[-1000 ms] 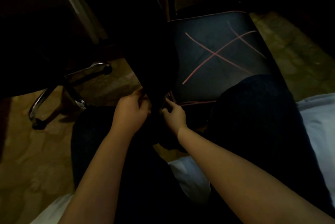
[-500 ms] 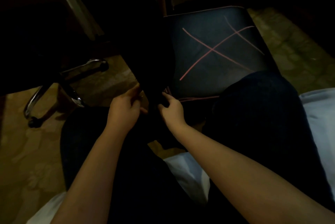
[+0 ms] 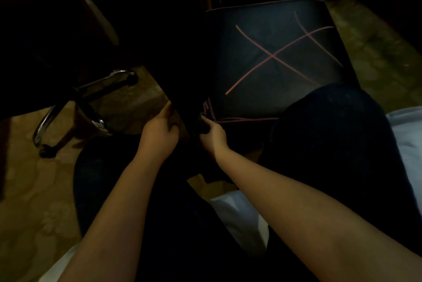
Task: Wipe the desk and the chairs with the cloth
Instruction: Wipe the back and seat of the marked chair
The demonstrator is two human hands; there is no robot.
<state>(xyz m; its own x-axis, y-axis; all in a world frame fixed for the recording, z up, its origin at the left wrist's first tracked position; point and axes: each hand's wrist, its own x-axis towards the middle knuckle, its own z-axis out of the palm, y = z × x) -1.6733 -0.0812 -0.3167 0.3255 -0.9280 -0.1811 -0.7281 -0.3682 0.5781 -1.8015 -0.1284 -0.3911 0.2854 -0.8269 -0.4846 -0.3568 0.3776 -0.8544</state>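
Left hand (image 3: 159, 135) and right hand (image 3: 212, 135) pinch the dark cloth (image 3: 185, 99) beside the chair seat (image 3: 274, 57). Probable step: readying cloth; next, press it flat on the seat.

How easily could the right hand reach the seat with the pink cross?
Probably yes, easily: the right hand is at a corner of the seat, nothing shows between them, though it is dim.

Seat (image 3: 274, 57): dark square cushion with pink piping and crossed pink lines; lies flat, just beyond the right hand (image 3: 213, 135).
Panel (image 3: 182, 76): dark upright chair part between the hands; the left hand (image 3: 159, 132) grips its lower edge.
Cloth (image 3: 202, 125): small dark wad pinched by the right hand; dim.
Base (image 3: 91, 103): chrome swivel legs, left of the left hand.
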